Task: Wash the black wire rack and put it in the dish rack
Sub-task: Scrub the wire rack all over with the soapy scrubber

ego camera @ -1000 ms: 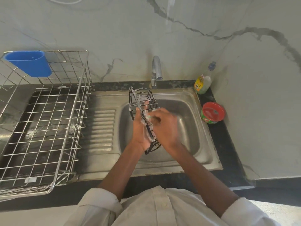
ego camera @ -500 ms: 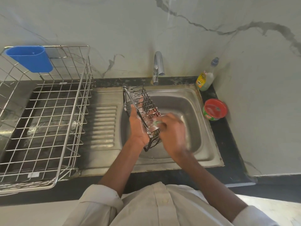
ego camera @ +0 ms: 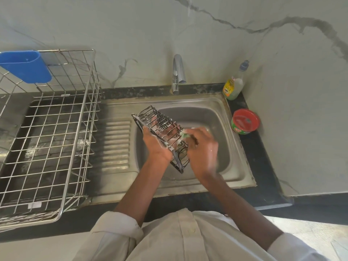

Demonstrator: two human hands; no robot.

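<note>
- Clearly the washing is under way but not finished: the black wire rack (ego camera: pixel 162 136) is held tilted over the sink (ego camera: pixel 235 147), with white suds on its wires.
- The left hand (ego camera: pixel 157 146) grasps the rack along its left edge, fingers reaching in behind the wires.
- The right hand (ego camera: pixel 202 147) has its fingers curled round a green scrub pad (ego camera: pixel 185 134), pressed against the rack's right side; this hand is blurred.
- No water can be seen running from the tap (ego camera: pixel 178 72), so rinsing appears to remain.
- After that, the rack has yet to go into the dish rack (ego camera: pixel 79 129), which stands on the counter well to the left of the sink.
- Compared with half a second ago, the rack lies flatter, its far end tipped further left, and the right hand has slid lower along its side.
- A soap bottle (ego camera: pixel 234 81) and a red-lidded tub (ego camera: pixel 245 120) stand to the right of the sink.
</note>
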